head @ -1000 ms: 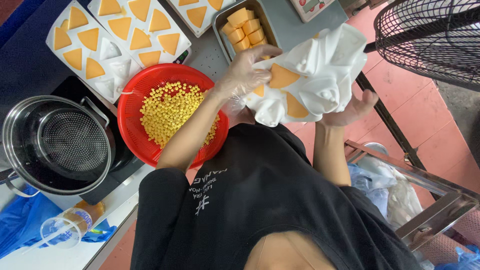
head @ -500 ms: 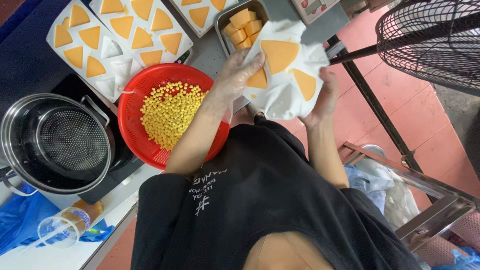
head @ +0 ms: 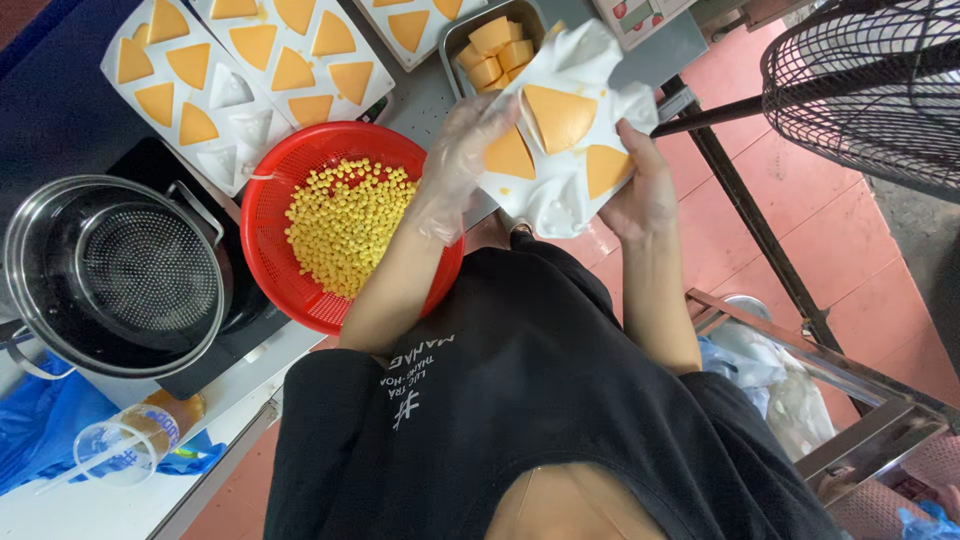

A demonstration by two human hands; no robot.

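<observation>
Both my hands hold a white flexible mould (head: 560, 195) with triangular cavities, three of them filled with orange jelly. My left hand (head: 455, 150), in a thin clear glove, grips the mould's left edge above the red colander. My bare right hand (head: 640, 190) supports the mould from its right side and underneath. The mould is bent and tilted, with its filled cavities facing up. Just behind it lies a metal tray (head: 452, 42) of orange cubes.
A red colander (head: 268, 205) of small yellow beads sits left of my hands. Two more white moulds (head: 235, 85) with orange triangles lie behind it. A steel pot with a strainer (head: 110, 270) stands at the left, a black fan (head: 870, 80) at the right, and a plastic cup (head: 130, 435) at the lower left.
The mould was crumpled and held higher to the right; it now sits flatter and closer to the metal tray. My right hand has shifted from beneath it to its right edge.
</observation>
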